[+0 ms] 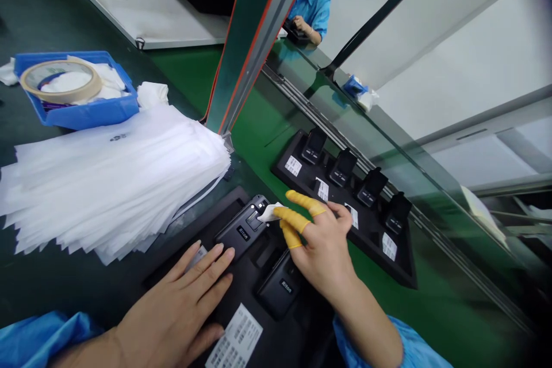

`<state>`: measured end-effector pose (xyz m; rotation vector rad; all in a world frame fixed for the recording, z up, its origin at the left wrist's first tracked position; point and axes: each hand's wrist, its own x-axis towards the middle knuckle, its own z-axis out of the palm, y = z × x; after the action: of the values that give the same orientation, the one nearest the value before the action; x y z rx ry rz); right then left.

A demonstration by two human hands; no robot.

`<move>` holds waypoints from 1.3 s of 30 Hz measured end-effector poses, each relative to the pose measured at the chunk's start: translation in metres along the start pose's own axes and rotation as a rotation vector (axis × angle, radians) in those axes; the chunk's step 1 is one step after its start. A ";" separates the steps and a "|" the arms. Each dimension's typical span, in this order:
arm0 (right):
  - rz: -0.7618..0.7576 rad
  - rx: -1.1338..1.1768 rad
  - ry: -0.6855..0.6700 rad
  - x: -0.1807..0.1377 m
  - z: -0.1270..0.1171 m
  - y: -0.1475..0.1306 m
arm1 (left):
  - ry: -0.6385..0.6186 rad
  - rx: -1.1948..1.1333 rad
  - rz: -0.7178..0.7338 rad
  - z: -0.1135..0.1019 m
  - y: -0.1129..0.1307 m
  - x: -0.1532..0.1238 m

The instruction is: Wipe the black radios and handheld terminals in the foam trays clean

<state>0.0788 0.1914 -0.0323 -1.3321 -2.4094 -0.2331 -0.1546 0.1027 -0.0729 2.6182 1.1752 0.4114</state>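
My left hand point(181, 305) lies flat with fingers stretched out on a black charger tray point(228, 215) near its barcode label point(235, 339). My right hand point(317, 241), with yellow finger cots on thumb and forefinger, pinches a small white wipe point(269, 211) against the top of a black device point(244, 227) seated in that tray. A second black device point(280, 287) sits in the tray just under my right wrist.
A thick stack of white plastic bags point(112, 184) lies to the left. Behind it is a blue bin point(86, 112) with a tape roll point(60, 80). Another black tray point(405, 264) with several devices rides the green conveyor point(259, 121). A person in blue point(313, 8) works farther along.
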 end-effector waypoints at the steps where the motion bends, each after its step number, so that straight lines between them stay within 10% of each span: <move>1: -0.047 -0.023 -0.018 0.001 0.002 0.001 | 0.001 0.004 0.001 0.000 0.000 0.000; 39: -0.203 -0.307 0.013 0.012 0.016 -0.008 | 0.116 0.092 0.016 0.013 0.001 0.000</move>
<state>0.0623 0.2017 -0.0418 -1.1968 -2.5748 -0.6889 -0.1494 0.1005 -0.0847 2.7158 1.2375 0.5308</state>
